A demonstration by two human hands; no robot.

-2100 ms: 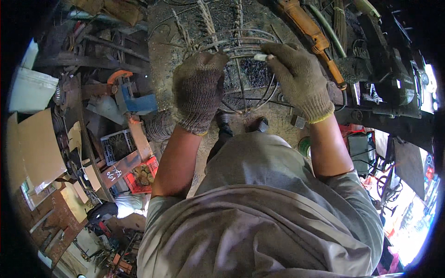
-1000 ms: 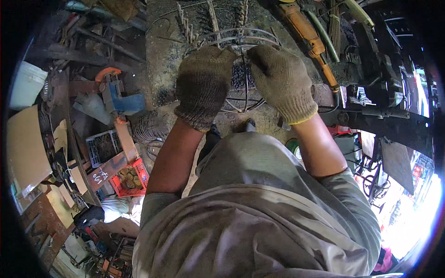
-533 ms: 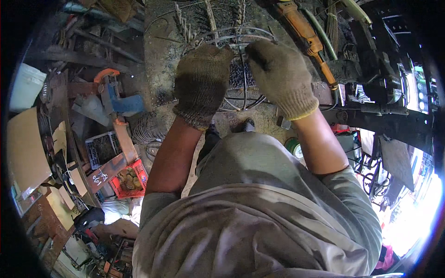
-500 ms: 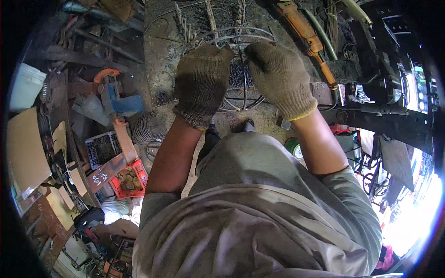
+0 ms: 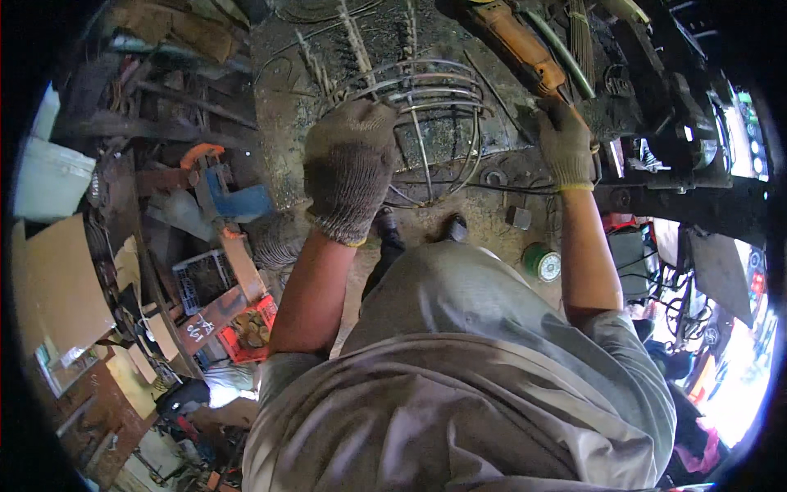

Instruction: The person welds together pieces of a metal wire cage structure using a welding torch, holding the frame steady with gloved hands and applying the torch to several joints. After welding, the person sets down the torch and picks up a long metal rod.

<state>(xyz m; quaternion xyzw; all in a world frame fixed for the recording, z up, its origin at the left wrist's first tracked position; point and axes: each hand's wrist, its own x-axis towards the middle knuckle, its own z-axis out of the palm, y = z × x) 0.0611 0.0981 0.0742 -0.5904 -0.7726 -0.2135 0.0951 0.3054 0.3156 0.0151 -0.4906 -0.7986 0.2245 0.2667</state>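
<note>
My left hand (image 5: 351, 168), in a knitted work glove, grips the rim of a round wire cage (image 5: 434, 123) made of bent steel rods, which rests on a dirty metal workbench (image 5: 283, 123). My right hand (image 5: 566, 143), also gloved, has reached out to the right and closes on the lower end of an orange-bodied power tool (image 5: 516, 45) lying on the bench. The cage stands between my two hands, with its rings stacked and thin uprights joining them.
A blue and orange vise (image 5: 217, 184) sits at the left. Cardboard sheets (image 5: 57, 287), a white bucket (image 5: 49, 176), a red crate (image 5: 250, 328) and a green spool (image 5: 541, 261) lie on the floor. Dark machinery (image 5: 672, 123) stands at the right.
My right hand left the wire cage and moved right onto the orange tool. The left hand stayed on the cage rim.
</note>
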